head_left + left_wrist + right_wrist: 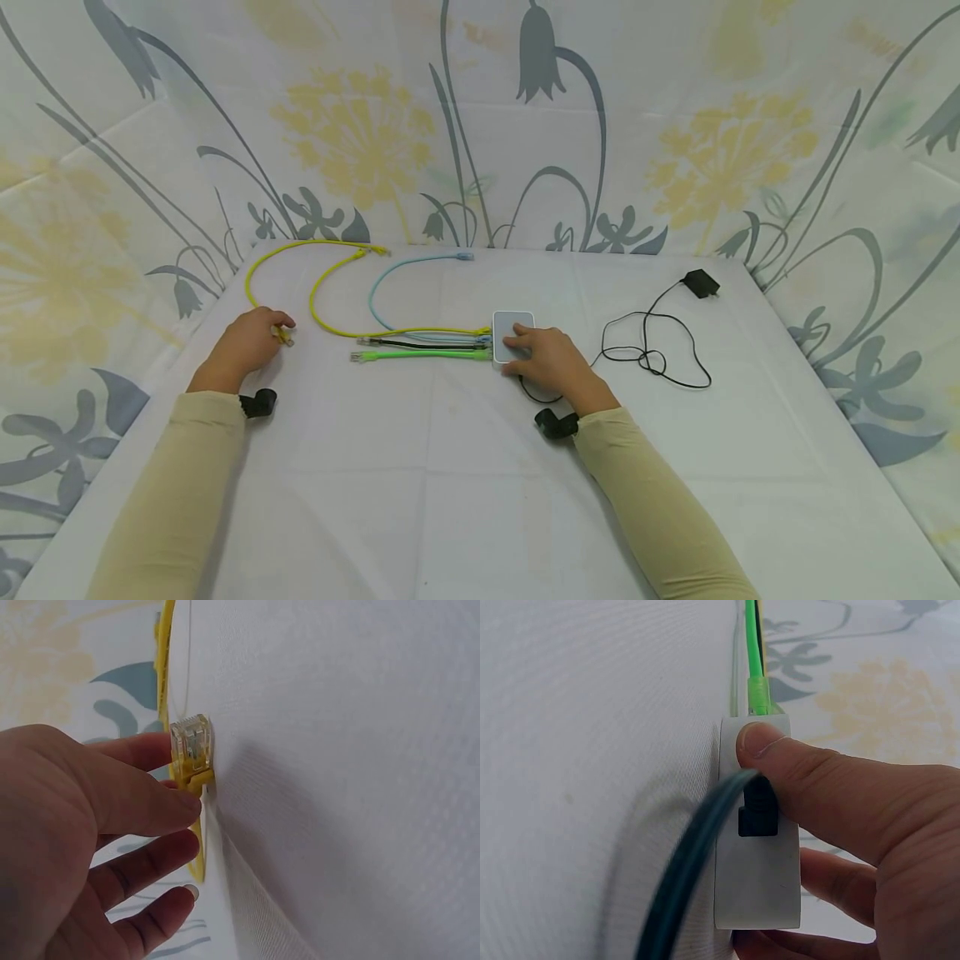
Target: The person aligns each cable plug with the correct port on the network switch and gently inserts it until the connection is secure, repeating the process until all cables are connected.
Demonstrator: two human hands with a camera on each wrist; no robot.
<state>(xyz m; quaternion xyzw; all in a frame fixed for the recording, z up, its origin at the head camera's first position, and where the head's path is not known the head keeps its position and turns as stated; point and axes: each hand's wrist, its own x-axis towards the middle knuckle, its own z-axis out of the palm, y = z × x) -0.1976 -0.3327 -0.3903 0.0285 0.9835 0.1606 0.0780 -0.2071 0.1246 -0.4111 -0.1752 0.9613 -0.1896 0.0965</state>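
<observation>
My left hand pinches the clear plug of a yellow network cable between thumb and fingers, at the table's left. From there the cable curves to the back. My right hand grips a small white network switch, thumb on its near side and fingers over its top and far side. Into the switch's left side run another yellow cable, a light blue cable, a short black cable and a short green cable. A black power plug sits in the switch's side.
A black power adapter lies at the back right, its thin cord looped on the table towards the switch. White cloth covers the table. Behind it hangs a flower-patterned cloth.
</observation>
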